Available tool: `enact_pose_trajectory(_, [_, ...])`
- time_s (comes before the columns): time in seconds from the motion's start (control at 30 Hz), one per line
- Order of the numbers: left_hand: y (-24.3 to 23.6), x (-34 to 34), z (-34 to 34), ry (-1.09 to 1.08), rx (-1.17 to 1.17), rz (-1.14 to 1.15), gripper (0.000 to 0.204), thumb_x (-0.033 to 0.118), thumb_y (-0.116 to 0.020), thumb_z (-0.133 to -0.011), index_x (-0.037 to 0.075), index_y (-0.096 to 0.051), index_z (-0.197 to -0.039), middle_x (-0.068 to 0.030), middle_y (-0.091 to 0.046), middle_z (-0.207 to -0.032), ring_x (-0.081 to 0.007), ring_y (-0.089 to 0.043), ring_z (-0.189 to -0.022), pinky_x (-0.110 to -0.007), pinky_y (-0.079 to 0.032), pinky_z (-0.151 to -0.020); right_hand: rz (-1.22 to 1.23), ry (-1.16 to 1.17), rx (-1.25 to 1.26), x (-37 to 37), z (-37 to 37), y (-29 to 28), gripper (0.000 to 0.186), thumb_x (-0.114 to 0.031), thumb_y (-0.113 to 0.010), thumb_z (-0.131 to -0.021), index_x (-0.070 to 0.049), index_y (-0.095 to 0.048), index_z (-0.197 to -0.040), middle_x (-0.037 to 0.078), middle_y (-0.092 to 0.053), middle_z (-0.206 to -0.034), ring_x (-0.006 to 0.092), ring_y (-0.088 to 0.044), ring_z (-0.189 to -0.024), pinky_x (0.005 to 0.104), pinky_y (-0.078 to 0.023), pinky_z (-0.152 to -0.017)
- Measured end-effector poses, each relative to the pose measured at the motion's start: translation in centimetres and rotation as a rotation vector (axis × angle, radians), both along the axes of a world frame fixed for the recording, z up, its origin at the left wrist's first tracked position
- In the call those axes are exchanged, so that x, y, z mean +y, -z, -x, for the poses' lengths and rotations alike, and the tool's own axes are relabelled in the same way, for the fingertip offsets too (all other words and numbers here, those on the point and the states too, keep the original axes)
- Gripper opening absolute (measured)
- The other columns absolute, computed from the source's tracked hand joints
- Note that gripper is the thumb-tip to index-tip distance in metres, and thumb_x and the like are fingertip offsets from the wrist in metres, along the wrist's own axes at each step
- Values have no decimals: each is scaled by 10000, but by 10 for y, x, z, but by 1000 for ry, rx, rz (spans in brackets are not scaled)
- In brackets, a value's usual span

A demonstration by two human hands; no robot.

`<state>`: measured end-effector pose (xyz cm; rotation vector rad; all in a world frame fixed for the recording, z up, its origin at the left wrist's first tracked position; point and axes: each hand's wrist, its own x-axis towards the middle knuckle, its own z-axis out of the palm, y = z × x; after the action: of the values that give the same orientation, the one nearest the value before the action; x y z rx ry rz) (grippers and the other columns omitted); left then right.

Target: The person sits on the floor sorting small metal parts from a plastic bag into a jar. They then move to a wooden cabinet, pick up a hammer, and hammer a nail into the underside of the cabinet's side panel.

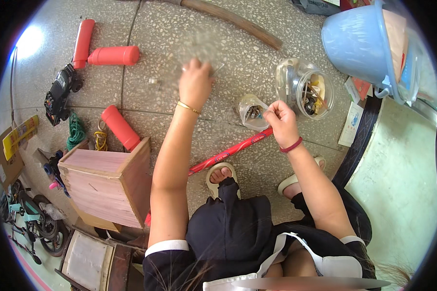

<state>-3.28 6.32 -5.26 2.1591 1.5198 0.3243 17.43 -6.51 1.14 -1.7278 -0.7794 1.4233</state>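
My left hand [196, 83] is stretched out over the speckled floor with its fingers curled together. A blurred, see-through patch lies just beyond its fingertips, and what it grips is too unclear to name. My right hand [282, 125] pinches the edge of a small clear plastic bag [246, 107], which stands on the floor with small dark and metal pieces inside. Beside that bag, a clear plastic jar [296, 72] lies tipped with its mouth toward me, holding mixed small parts. A red printed tube [228, 154] runs along the floor below my right hand.
Red plastic cylinders [114, 56] and a black toy truck [61, 94] lie on the left. Nearer are a wooden drawer [102, 179], green cord [75, 131] and a small bicycle [39, 218]. A wooden handle [233, 22] lies at the far side. A blue bucket [356, 43] stands at the right.
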Motion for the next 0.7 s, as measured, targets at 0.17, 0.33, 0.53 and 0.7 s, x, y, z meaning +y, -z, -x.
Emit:
enact_pose_trajectory(0.17, [7, 2, -1, -37, -4, -27, 204, 30, -615, -675, 80, -565, -866, -123, -547, -865, -341, -547, -825, -412, -467, -726, 2, 2, 30, 4, 2, -3, 119, -31, -568, -796, -53, -468, -736, -66, -447, -662, 8, -384, -592, 181, -319, -514])
enact_pose_trajectory(0.33, [11, 3, -5, -110, 7, 4, 166, 8, -582, -667, 65, -563, -822, -135, -555, -838, -346, -554, -809, -419, -467, -718, -7, -13, 17, 6, 1, 0, 121, -30, -568, -795, -52, -465, -734, -69, -435, -659, 7, -376, -593, 182, -312, -511])
enact_pose_trajectory(0.53, [16, 0, -2, -42, 15, -40, 134, 4, -580, -655, 56, -554, -775, -118, -556, -820, -340, -550, -782, -419, -463, -697, -4, -22, 17, 11, 2, -2, 125, -30, -574, -793, -50, -464, -736, -70, -428, -658, 7, -374, -594, 182, -313, -512])
enact_pose_trajectory(0.7, [-6, -5, 1, -45, -78, 25, 115, -2, -571, -656, 52, -556, -756, -114, -542, -792, -318, -548, -752, -409, -456, -653, -14, -18, 21, 10, 4, -3, 130, -32, -576, -796, -54, -463, -734, -67, -434, -660, 8, -380, -594, 182, -315, -514])
